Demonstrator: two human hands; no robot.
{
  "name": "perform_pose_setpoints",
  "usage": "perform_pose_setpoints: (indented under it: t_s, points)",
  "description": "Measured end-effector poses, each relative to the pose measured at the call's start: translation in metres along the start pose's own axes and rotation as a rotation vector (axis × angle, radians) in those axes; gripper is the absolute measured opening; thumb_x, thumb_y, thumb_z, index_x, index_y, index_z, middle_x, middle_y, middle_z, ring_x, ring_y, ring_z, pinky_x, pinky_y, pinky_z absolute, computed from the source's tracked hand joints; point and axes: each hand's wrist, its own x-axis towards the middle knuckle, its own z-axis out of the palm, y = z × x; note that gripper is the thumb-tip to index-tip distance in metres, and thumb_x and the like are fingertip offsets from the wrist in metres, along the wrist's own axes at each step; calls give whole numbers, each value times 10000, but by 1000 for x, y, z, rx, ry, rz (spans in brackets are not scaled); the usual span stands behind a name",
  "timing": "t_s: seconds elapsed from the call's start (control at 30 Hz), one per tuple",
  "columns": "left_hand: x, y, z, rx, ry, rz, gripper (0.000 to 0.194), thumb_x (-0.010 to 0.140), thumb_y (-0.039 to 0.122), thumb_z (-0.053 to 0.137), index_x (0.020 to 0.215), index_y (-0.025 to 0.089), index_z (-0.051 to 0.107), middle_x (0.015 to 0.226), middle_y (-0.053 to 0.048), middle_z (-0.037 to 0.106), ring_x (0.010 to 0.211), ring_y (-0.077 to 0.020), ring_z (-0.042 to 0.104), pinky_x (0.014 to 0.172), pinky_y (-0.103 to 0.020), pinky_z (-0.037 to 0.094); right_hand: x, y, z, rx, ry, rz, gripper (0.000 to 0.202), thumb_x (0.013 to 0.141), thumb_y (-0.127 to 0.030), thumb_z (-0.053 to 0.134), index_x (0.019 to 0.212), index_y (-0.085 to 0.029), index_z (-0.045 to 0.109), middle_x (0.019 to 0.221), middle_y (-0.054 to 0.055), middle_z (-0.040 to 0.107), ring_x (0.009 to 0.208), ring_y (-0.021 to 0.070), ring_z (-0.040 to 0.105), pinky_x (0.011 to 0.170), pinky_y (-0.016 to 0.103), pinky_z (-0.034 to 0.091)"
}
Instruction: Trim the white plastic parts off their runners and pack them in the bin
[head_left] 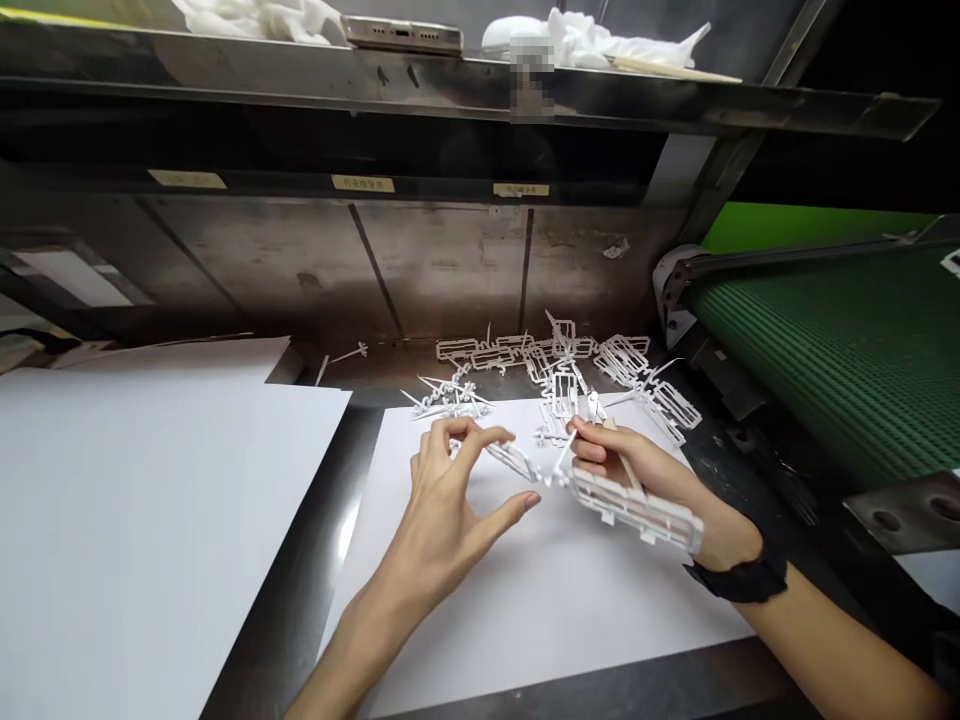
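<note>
My right hand (652,465) is closed, thumb and fingers pinching the thin stem of a white plastic moulded part (637,510). This part has two slotted frames joined by a small sprue; one lies in front of my right wrist, the other points toward my left hand. A slim tool (621,455) with a beige handle and a metal tip also sits in my right hand, its kind unclear. My left hand (442,495) is open, thumb and index finger spread around the part's left frame (511,460); contact there cannot be made out.
Behind my hands lies a pile of similar white moulded frames (562,390), with loose sprues (450,395) at its left. White paper (555,610) covers the bench below; more sheets (135,520) lie left. A green conveyor belt (832,340) runs at right. Overhead, a metal shelf (262,75) holds a phone (403,35).
</note>
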Motion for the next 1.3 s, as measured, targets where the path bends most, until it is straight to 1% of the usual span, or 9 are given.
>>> perform_pose_setpoints:
  t_s: [0.13,0.27,0.4,0.53,0.63,0.73,0.9,1.17,1.3]
  points:
    - [-2,1,-4,-41,-205,57,217,1000,402,825,1014,269,655,1483,-70,544,1457,-351,480,1189,-561,430,4,4,0,0,14,5,494,856,-474,976,821,-215,558,679,-79,446,596,100,420,601,248,419]
    - [-4,-2,6,-45,-385,83,517,965,369,881,1361,331,551,1498,-48,626,1384,-299,584,1140,-473,528,6,10,-2,-84,-9,-5,503,851,-545,969,813,-203,601,716,-44,526,646,131,488,642,282,450]
    - [-4,-15,26,56,-346,68,644,925,31,816,1440,271,512,1545,-130,577,1445,-363,556,1186,-587,491,3,13,-2,-189,-33,-55,440,918,-533,922,848,-195,649,759,-23,586,691,144,527,701,287,448]
    - [-3,-21,40,143,-294,50,634,921,-98,646,1465,210,542,1675,-201,433,1455,-402,528,1155,-610,514,-1,12,-2,-281,-72,-94,404,1009,-493,842,808,-178,688,798,13,631,732,154,543,758,297,453]
    - [-3,-16,43,195,-240,24,542,985,-52,536,1471,188,557,1724,-218,366,1482,-425,467,1153,-633,498,-8,8,-4,-276,-54,-160,320,1073,-496,745,926,-212,736,844,24,665,774,176,558,761,299,458]
    - [-2,-11,46,223,-217,-12,432,1083,96,456,1498,139,568,1642,-249,466,1443,-455,469,1144,-677,473,-21,-1,-10,-262,4,-250,255,1103,-460,649,1037,-247,773,941,64,704,872,226,579,780,322,478]
    - [-2,-10,42,165,-231,-60,511,1126,245,372,1540,26,575,1438,-285,612,1335,-458,518,1137,-677,450,-54,-7,-27,-259,83,-321,300,1073,-353,616,795,-262,684,928,83,625,993,291,579,856,374,516]
    - [4,-4,-14,-203,-245,-246,549,1198,497,299,1504,242,676,1437,-111,705,1224,-325,612,1099,-484,487,-66,2,-30,-355,16,-202,428,1111,-514,569,768,-260,553,726,15,440,695,225,393,696,381,402]
    - [4,8,-18,-1019,-284,-376,490,1182,550,431,1516,285,672,1392,-98,718,1121,-260,620,967,-362,524,-40,-1,-25,-619,14,-276,528,1107,-539,637,686,-243,521,695,6,420,673,203,401,663,367,354]
